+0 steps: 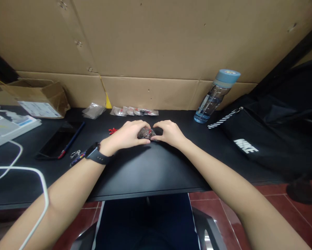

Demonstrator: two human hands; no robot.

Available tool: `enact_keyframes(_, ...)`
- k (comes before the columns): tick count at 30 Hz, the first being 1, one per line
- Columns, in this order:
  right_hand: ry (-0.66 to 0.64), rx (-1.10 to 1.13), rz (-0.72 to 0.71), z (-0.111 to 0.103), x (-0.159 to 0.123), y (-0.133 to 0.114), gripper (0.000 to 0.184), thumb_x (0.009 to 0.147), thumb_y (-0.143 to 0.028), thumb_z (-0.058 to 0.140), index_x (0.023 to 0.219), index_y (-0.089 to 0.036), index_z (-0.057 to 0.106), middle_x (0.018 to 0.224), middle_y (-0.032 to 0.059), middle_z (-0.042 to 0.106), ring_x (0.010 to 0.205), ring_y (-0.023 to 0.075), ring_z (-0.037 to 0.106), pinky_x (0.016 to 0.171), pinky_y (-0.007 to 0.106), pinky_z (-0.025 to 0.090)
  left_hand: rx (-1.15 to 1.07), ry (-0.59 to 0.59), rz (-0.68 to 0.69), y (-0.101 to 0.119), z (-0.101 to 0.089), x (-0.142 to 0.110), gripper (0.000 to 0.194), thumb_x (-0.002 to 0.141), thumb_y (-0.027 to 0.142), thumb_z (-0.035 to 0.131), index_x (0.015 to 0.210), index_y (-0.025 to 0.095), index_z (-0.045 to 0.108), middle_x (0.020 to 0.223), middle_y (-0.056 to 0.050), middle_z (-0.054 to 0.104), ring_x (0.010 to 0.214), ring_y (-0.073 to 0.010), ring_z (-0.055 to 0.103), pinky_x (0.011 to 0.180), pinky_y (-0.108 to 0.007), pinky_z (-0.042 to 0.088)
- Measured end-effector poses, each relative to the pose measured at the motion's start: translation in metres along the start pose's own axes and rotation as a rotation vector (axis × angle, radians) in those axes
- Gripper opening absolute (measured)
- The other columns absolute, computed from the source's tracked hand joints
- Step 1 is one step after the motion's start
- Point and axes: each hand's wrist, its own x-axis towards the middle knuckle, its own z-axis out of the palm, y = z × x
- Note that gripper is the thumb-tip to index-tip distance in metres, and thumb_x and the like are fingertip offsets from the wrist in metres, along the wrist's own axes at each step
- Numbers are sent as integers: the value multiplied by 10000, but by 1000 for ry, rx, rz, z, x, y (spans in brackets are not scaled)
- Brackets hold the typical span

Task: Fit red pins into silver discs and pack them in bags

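Tan cardboard panelling (150,45) rises behind the black table (150,170), and near its foot leans a blue-capped bottle (213,97), my landmark here. Just right of the bottle sits a black bag (262,132), its striped pull (222,119) reaching toward it. Left of the bottle, along the panelling, lies a row of small packets (133,111); farther left come flat clear bags (93,110) and an open cardboard box (42,97). Left of the bottle and nearer me lie a phone (58,140), a pen (74,139) and keys (76,152), while a white cable (23,169) crosses over my left forearm.

Between my hands, left of the bottle and closer to me, is a clear pouch (146,133) with dark and red contents. My left hand (147,134) curls around it; how firmly, I can't tell. My right hand (154,132) is a loose curve, a gap between thumb and fingers, the thumb at the pouch's edge. Red strands (113,131) poke out beyond my left hand. Those small packets show silvery and red bits through their film; the box's contents are hidden from me.
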Motion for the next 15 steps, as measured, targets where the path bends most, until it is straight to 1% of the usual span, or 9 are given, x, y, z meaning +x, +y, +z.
enact_keyframes(2,0,2,60,0,0,-1,418,776,-409,933,1080,-193,745,1085,101,800,1000,284,744,900,367,513,-4,44,-35,1,1,0,311,963,478,668,1130,219,698,1121,-78,763,1023,-264,709,918,-366,520)
enact_keyframes(3,3,5,82,0,0,-2,409,780,-406,930,1072,-188,745,1077,101,799,982,277,744,874,353,514,4,60,-48,3,3,1,288,983,471,638,1095,215,705,1081,-76,765,982,-254,712,891,-355,522)
enact_keyframes(6,14,-4,116,1,1,-2,351,794,-356,918,1048,-185,747,1020,89,794,918,252,734,814,320,498,109,124,-89,12,14,4,324,978,517,638,1033,210,725,1033,-90,759,953,-270,699,869,-373,509)
enact_keyframes(8,19,-12,122,2,1,-2,309,804,-321,904,1037,-191,748,988,78,787,878,233,720,778,302,479,168,206,-152,19,21,7,364,965,559,644,977,205,725,995,-99,750,947,-287,684,866,-394,501)
enact_keyframes(10,20,-5,117,1,1,-1,282,811,-306,892,1028,-197,748,963,66,779,845,218,703,754,291,462,179,256,-217,25,25,9,358,954,561,655,929,209,711,963,-91,747,935,-290,674,857,-402,497)
enact_keyframes(12,15,22,111,-1,1,-1,283,796,-293,903,1015,-199,750,938,53,773,815,207,689,739,284,451,192,260,-257,28,26,10,289,922,505,698,941,216,702,978,-85,753,948,-301,672,846,-406,494)
enact_keyframes(15,-15,86,91,-4,0,0,289,758,-251,933,977,-198,753,920,35,768,757,183,670,723,274,450,237,210,-281,27,25,8,230,859,387,741,1018,226,701,1011,-84,759,962,-324,672,820,-412,490)
